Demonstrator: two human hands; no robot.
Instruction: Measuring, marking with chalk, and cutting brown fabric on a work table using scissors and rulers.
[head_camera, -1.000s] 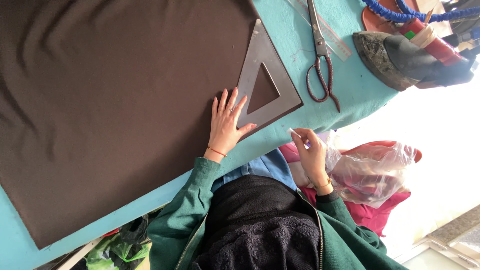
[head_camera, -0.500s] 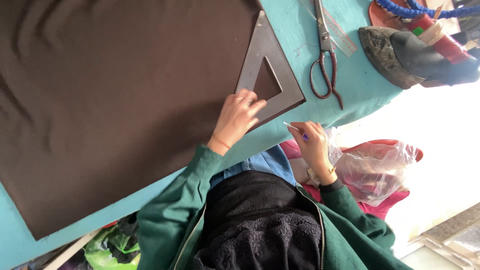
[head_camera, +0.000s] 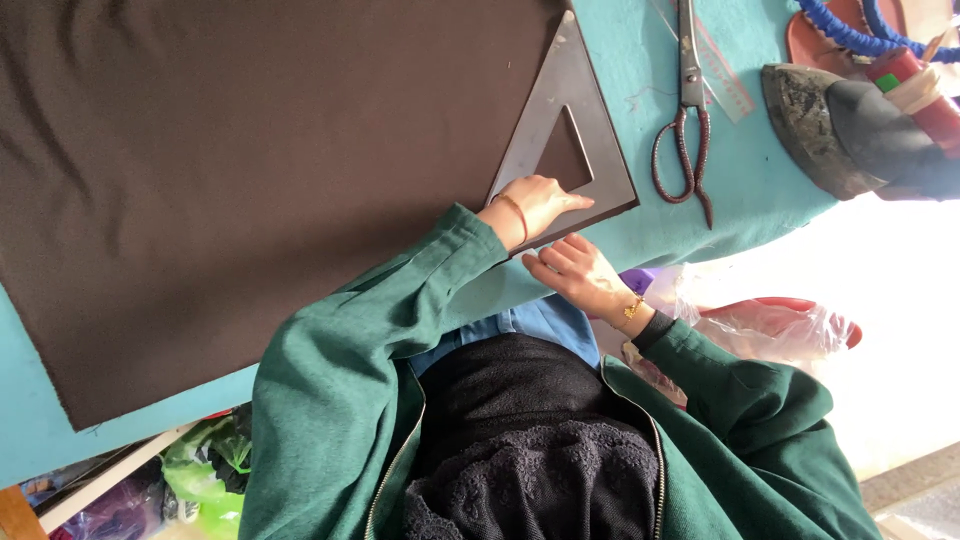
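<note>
The left hand (head_camera: 540, 200) now presses flat on the set square (head_camera: 590, 130) over the cloth (head_camera: 250, 150); the right hand (head_camera: 575, 268) has moved in beside it, its grip hidden.

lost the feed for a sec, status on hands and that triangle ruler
Left hand flat on triangle ruler, pinning it to brown fabric. Right hand at fabric edge, grip unclear. Scissors apart.

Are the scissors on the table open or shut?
Shut. The scissors lie flat on the turquoise table, blades together in one straight line and the two handle loops side by side, untouched by either hand.
</note>
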